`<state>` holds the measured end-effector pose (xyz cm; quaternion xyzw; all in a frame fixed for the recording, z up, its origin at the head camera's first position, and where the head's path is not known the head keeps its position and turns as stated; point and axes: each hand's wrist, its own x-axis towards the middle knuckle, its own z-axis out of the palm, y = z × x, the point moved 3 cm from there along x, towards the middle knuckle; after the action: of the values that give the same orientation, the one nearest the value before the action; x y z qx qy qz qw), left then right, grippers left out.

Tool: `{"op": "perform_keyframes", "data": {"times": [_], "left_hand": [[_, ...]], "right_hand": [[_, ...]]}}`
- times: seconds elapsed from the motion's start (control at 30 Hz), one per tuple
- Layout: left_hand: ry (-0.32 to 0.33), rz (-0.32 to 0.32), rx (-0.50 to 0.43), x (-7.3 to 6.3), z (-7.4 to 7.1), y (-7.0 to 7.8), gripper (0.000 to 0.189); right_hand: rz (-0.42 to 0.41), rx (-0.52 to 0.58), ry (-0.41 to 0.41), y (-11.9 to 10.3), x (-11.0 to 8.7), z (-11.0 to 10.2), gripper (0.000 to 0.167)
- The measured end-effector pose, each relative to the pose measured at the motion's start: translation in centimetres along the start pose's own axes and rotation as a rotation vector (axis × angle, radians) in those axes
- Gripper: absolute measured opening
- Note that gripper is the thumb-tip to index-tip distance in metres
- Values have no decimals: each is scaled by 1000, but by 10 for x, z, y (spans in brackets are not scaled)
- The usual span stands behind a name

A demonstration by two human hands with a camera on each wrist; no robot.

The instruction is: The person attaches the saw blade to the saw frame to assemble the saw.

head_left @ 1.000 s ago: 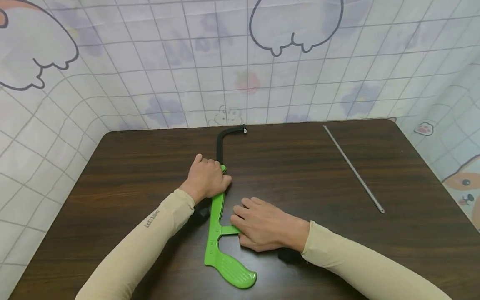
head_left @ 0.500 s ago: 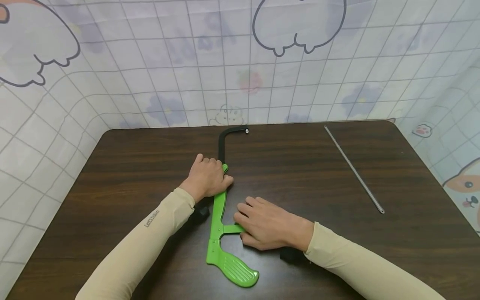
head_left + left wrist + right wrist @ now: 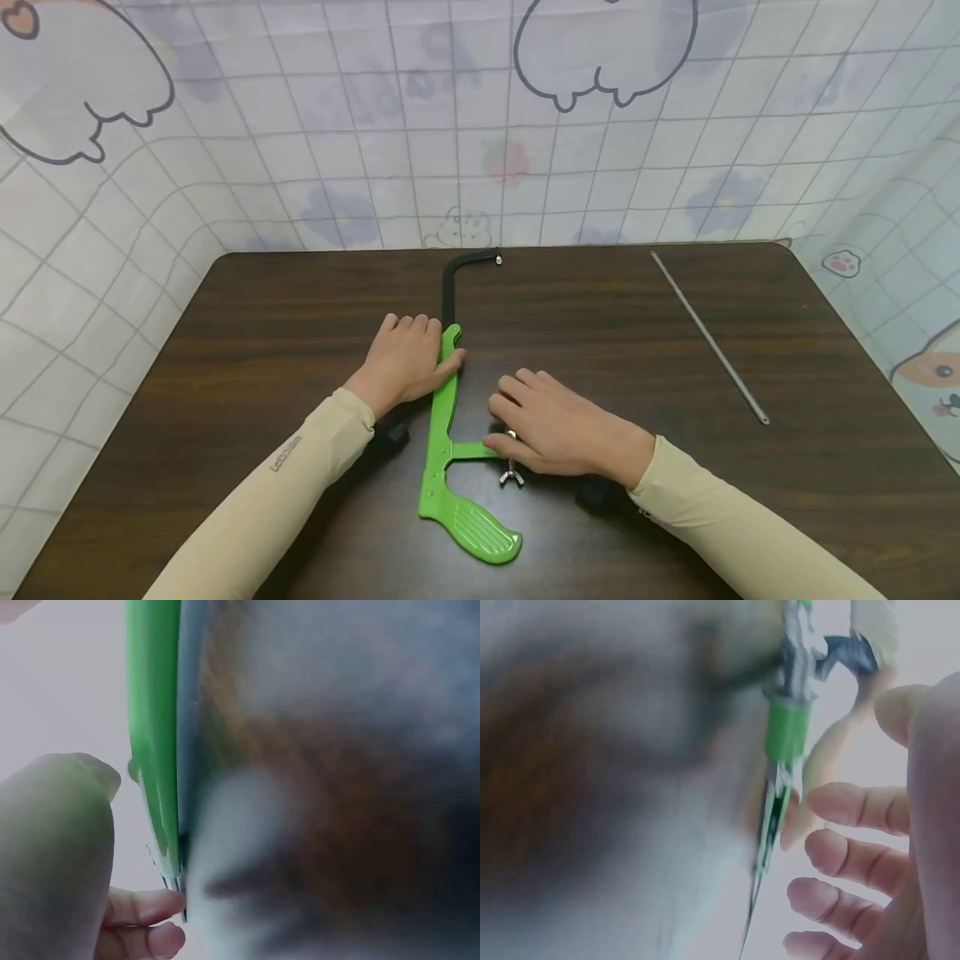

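Note:
A hacksaw frame (image 3: 438,408) with a green handle lies flat on the dark wooden table (image 3: 247,333); its black front arm (image 3: 448,292) points to the back. My left hand (image 3: 401,358) lies across the green bar, its thumb (image 3: 82,769) raised off the bar in the left wrist view and its fingertips near the edge. Over the short green crosspiece (image 3: 468,451) hovers my right hand (image 3: 555,425), fingers spread loosely. Just below that thumb shows a metal wing nut (image 3: 512,477). In the right wrist view the right fingertips (image 3: 829,851) stand apart from the frame.
A thin silver saw blade (image 3: 708,337) lies slanted on the right side of the table. Patterned sheeting (image 3: 375,125) with grid lines and cartoon prints rises behind the table and at both sides.
My right hand has lifted away from the crosspiece, up and to the right, uncovering the wing nut. My left hand has loosened on the bar. The hacksaw frame stays on the table.

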<state>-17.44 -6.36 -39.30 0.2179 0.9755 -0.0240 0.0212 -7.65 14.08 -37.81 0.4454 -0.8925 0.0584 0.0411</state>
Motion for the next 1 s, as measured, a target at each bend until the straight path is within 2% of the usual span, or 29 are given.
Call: {"op": "perform_keyframes", "data": {"times": [0.13, 0.27, 0.47, 0.63, 0.77, 0.9, 1.0], "left_hand": [[93, 35, -22, -9, -2, -2, 51], [168, 136, -97, -20, -6, 0, 40], [214, 327, -275, -39, -8, 11, 27], [239, 426, -356, -51, -9, 26, 24], [208, 480, -454, -59, -9, 35, 23], [124, 513, -558, -65, -8, 43, 25], [63, 509, -608, -69, -7, 48, 29]], "right_hand": [[59, 23, 52, 16, -9, -8, 26], [140, 74, 113, 36, -20, -14, 25], [298, 206, 186, 70, -36, -24, 21], [422, 270, 291, 99, -53, -31, 21], [503, 287, 384, 118, -68, -33, 26], [602, 335, 457, 133, -82, -34, 31], [701, 376, 490, 145, -91, -34, 35]]}}
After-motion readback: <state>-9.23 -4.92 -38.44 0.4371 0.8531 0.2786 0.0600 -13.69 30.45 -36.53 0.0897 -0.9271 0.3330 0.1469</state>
